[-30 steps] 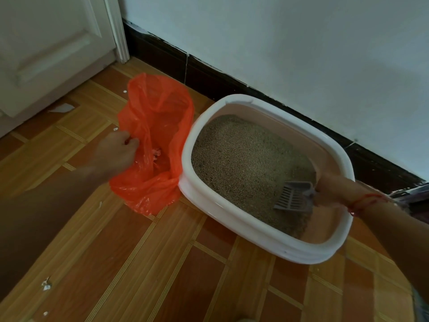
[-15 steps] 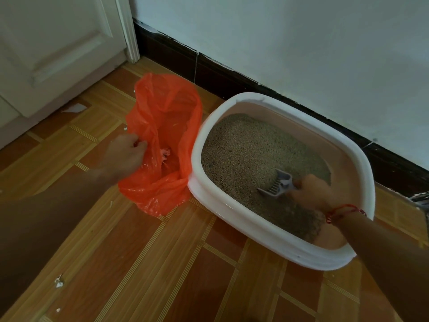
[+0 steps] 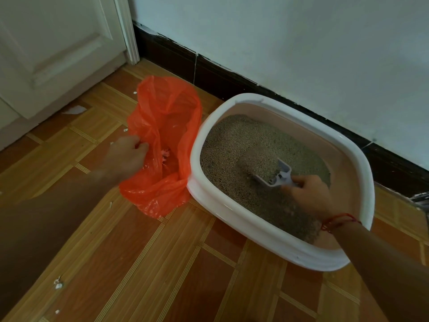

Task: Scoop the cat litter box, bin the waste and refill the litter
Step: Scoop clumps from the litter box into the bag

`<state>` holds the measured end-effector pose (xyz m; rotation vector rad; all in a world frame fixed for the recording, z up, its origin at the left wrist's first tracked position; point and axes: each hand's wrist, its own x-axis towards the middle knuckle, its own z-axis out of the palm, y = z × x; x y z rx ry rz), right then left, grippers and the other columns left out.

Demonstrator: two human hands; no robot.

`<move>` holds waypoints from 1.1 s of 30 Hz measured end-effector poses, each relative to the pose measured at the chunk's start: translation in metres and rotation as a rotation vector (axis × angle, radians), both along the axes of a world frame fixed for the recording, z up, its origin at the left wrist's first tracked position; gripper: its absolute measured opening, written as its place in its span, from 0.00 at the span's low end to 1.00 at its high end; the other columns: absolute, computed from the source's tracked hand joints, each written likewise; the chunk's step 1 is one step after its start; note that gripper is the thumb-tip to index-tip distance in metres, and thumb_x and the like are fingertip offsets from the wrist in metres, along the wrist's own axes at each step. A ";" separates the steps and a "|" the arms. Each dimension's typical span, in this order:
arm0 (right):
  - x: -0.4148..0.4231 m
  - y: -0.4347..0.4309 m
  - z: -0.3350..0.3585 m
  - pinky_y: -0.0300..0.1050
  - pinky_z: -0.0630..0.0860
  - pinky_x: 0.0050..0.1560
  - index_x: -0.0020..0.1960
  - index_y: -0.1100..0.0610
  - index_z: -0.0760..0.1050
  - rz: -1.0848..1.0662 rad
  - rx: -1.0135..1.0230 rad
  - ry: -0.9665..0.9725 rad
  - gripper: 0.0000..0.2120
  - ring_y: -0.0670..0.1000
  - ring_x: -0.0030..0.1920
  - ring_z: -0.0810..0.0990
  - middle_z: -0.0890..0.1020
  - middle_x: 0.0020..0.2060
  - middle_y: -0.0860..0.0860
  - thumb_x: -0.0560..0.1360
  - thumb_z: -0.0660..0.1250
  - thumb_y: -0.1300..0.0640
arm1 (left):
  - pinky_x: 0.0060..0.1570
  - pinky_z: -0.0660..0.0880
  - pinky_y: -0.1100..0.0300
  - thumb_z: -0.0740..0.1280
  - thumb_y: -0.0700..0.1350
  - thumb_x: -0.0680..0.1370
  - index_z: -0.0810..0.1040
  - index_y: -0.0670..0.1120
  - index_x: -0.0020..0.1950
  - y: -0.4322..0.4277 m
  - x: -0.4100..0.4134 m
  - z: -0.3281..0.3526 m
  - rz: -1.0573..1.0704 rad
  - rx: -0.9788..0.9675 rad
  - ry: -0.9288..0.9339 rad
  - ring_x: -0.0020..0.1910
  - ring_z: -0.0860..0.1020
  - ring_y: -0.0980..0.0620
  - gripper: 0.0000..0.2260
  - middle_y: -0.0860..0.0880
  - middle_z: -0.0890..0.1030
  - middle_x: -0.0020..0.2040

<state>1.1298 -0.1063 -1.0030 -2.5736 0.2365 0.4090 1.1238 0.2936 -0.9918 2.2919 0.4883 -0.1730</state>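
The right hand (image 3: 311,196) is curling tight round the grey plastic scoop (image 3: 267,168), which is sitting heaped in grainy litter (image 3: 232,140) in the middle of the white oval box (image 3: 232,214). The left hand (image 3: 125,156) is pinching the rim of the crinkly orange bag (image 3: 167,135), at the box's 9 o'clock.

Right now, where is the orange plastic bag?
In the head view, the orange plastic bag lies on the floor, left of the white litter box; the left hand holds its edge.
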 end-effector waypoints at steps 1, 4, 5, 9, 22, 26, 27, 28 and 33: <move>0.000 0.002 0.004 0.40 0.72 0.30 0.45 0.50 0.81 -0.006 0.031 -0.017 0.04 0.46 0.27 0.75 0.80 0.30 0.49 0.77 0.68 0.52 | 0.31 0.68 0.58 0.58 0.45 0.84 0.75 0.38 0.46 -0.001 0.000 0.001 0.002 0.001 -0.002 0.31 0.71 0.50 0.14 0.44 0.76 0.38; 0.002 0.005 0.011 0.41 0.68 0.30 0.47 0.52 0.83 -0.028 0.121 -0.045 0.04 0.47 0.25 0.69 0.76 0.27 0.50 0.77 0.68 0.55 | 0.31 0.68 0.58 0.58 0.46 0.84 0.76 0.39 0.47 0.000 0.000 0.002 0.004 -0.006 -0.006 0.32 0.72 0.50 0.13 0.43 0.76 0.39; 0.003 0.007 0.012 0.42 0.67 0.30 0.48 0.52 0.83 -0.038 0.143 -0.055 0.04 0.47 0.25 0.68 0.75 0.26 0.50 0.77 0.69 0.56 | 0.32 0.69 0.57 0.58 0.46 0.84 0.76 0.39 0.46 0.002 0.000 0.002 0.005 -0.005 -0.005 0.33 0.73 0.49 0.13 0.43 0.77 0.40; 0.009 0.009 0.014 0.43 0.67 0.32 0.54 0.54 0.83 -0.100 0.156 -0.111 0.08 0.49 0.26 0.68 0.78 0.30 0.56 0.76 0.69 0.56 | 0.33 0.70 0.56 0.58 0.47 0.83 0.75 0.41 0.45 0.007 -0.001 0.002 0.015 0.012 -0.012 0.35 0.74 0.49 0.13 0.43 0.77 0.41; 0.015 0.023 0.021 0.40 0.71 0.29 0.56 0.53 0.82 -0.027 0.123 -0.086 0.09 0.47 0.27 0.73 0.82 0.36 0.53 0.77 0.68 0.54 | 0.30 0.67 0.59 0.58 0.46 0.84 0.75 0.43 0.45 0.004 -0.003 0.006 0.015 -0.028 -0.008 0.32 0.72 0.51 0.12 0.45 0.75 0.39; 0.014 0.028 0.021 0.40 0.70 0.29 0.55 0.54 0.82 -0.008 0.142 -0.092 0.09 0.47 0.26 0.70 0.83 0.37 0.56 0.77 0.68 0.55 | 0.32 0.70 0.58 0.57 0.46 0.84 0.76 0.41 0.47 0.005 -0.003 0.005 0.013 -0.032 -0.014 0.34 0.73 0.50 0.12 0.43 0.77 0.41; 0.013 0.030 0.020 0.41 0.70 0.30 0.56 0.54 0.82 -0.003 0.143 -0.088 0.09 0.48 0.27 0.71 0.84 0.39 0.57 0.77 0.68 0.55 | 0.32 0.70 0.57 0.58 0.46 0.84 0.76 0.41 0.47 0.006 -0.002 0.005 0.015 -0.026 -0.015 0.34 0.73 0.49 0.13 0.43 0.77 0.41; 0.013 0.030 0.020 0.41 0.71 0.31 0.57 0.54 0.81 -0.003 0.141 -0.086 0.09 0.48 0.27 0.72 0.84 0.40 0.57 0.77 0.68 0.55 | 0.32 0.70 0.57 0.58 0.47 0.84 0.76 0.41 0.46 0.007 -0.002 0.004 0.018 -0.023 -0.015 0.34 0.73 0.49 0.13 0.43 0.77 0.41; 0.013 0.032 0.020 0.40 0.71 0.30 0.60 0.54 0.80 0.002 0.122 -0.062 0.12 0.48 0.28 0.73 0.82 0.36 0.50 0.77 0.68 0.53 | 0.31 0.68 0.58 0.58 0.46 0.84 0.75 0.41 0.45 0.008 -0.003 0.003 0.024 -0.023 -0.016 0.33 0.72 0.50 0.13 0.43 0.77 0.40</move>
